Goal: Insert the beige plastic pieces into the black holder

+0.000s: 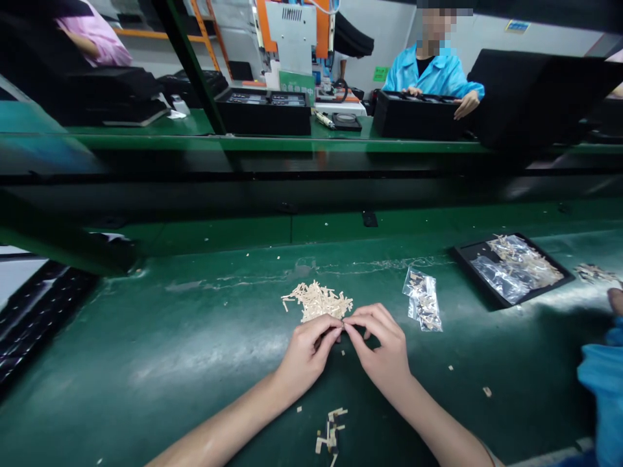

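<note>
My left hand (pixel 307 350) and my right hand (pixel 384 347) meet fingertip to fingertip over the green work surface (pixel 195 350), pinching one small beige piece (pixel 343 321) between them. Just beyond the fingers lies a pile of several small beige pieces (pixel 318 300). A smaller cluster of the same pieces (pixel 331 433) lies between my forearms, close to me. Two small clear bags with pieces inside (pixel 423 299) lie to the right of my right hand.
A black tray (pixel 462 254) with clear bags and pieces sits at the right. A co-worker's blue sleeve (pixel 601 383) is at the right edge. A dark tray (pixel 34 311) lies at the left. Across the line, a person in blue (pixel 433 71) handles a black box (pixel 413 115).
</note>
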Action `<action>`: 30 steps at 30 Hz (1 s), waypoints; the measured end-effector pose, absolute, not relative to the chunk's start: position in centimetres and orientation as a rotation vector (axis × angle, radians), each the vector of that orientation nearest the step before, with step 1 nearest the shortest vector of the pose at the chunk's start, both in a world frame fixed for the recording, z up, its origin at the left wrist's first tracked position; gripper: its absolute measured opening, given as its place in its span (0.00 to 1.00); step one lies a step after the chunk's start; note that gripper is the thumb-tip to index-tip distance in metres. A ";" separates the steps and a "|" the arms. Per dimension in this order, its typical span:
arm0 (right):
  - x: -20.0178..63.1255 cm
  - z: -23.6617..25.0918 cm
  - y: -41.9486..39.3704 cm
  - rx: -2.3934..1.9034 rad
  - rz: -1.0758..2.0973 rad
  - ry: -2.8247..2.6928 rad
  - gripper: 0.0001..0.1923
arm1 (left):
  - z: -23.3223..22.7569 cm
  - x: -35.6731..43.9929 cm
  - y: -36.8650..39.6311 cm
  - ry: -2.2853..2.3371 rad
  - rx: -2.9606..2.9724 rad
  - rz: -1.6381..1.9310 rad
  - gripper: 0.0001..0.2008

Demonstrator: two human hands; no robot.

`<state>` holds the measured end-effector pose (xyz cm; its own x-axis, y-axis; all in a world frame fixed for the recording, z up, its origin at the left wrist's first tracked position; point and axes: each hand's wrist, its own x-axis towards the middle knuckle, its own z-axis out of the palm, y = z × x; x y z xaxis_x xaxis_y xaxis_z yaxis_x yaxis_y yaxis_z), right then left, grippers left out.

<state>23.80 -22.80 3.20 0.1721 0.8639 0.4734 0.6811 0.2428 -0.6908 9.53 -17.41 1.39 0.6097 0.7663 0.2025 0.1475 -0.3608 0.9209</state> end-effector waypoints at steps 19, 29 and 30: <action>24.6 3.0 -22.6 -1.508 0.071 -1.635 0.06 | 1.5 9.7 -17.2 0.729 1.811 0.748 0.09; 24.4 3.0 -22.7 -1.418 -0.082 -1.730 0.09 | 1.5 9.6 -17.0 0.776 1.752 0.782 0.08; 24.2 3.0 -22.8 -1.402 -0.096 -1.756 0.09 | 1.4 9.6 -17.0 0.777 1.764 0.791 0.08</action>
<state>24.19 -22.76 3.00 0.0054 0.7588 0.6513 0.8254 0.3644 -0.4313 9.61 -17.04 1.41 0.5780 0.8013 0.1543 0.1399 -0.2836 0.9487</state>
